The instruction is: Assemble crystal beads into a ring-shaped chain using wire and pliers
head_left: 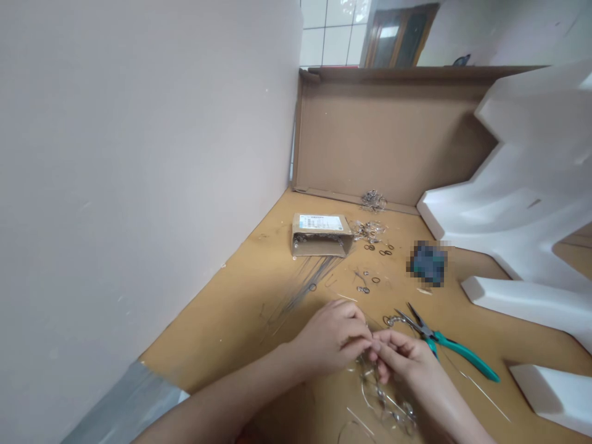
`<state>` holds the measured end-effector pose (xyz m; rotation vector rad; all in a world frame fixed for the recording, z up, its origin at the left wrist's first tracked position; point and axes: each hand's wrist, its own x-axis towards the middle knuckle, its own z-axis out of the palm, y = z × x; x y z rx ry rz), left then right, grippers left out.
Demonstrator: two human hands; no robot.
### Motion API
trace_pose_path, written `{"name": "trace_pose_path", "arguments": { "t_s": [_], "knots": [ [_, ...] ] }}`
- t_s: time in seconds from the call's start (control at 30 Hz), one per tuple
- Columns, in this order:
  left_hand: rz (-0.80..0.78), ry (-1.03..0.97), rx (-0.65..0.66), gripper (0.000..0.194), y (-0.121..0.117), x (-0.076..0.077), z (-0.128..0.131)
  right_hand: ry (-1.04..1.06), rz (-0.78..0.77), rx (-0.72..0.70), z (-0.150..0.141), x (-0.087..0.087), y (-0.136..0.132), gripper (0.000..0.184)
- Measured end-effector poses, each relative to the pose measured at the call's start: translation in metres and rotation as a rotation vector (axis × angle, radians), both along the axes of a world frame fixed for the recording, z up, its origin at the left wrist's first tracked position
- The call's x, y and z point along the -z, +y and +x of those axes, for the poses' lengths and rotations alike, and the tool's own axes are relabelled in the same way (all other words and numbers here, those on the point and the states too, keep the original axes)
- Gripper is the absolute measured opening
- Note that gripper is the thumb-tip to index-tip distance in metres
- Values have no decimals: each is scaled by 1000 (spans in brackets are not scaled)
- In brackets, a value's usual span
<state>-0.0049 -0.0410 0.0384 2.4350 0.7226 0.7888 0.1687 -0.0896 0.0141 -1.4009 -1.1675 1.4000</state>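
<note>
My left hand (333, 336) and my right hand (407, 364) meet at the fingertips, low in the head view. Both are closed in a pinch on one end of a thin wire chain with clear, shiny beads (382, 394). Its loose length hangs beneath my right hand and trails over the tabletop. The exact spot being gripped is hidden by the fingers. Just right of my right hand lie needle-nose pliers (468, 356) with teal handles, their jaws apart. Close to the jaws is another short piece of beaded chain (392, 320).
An open cardboard box (321, 245) stands on the tan table (222, 320), straight wires (300, 296) spread before it. Small dark rings (375, 280) and piles of shiny bits (370, 230) lie nearby. A blurred dark object (428, 264), white foam (518, 302), cardboard and a wall surround the work.
</note>
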Motion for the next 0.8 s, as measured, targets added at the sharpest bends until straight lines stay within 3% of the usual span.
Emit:
{"name": "trace_pose_path", "arguments": {
  "t_s": [0.27, 0.4, 0.53, 0.67, 0.8],
  "knots": [
    [-60, -53, 20, 11, 9, -2, 7, -117, 95, -71, 2, -4, 6, 29],
    [-224, -167, -25, 9, 12, 2, 8, -244, 190, -129, -1, -9, 9, 26],
    [-341, -272, -45, 9, 13, 9, 8, -203, 89, -47, -2, -2, 12, 34],
    [-255, -208, -85, 7, 12, 11, 7, -70, 38, 26, 0, 4, 13, 36],
    [-2, -49, -84, 10, 10, 15, 8, -29, 31, 57, -1, 3, 14, 35]
  ]
}}
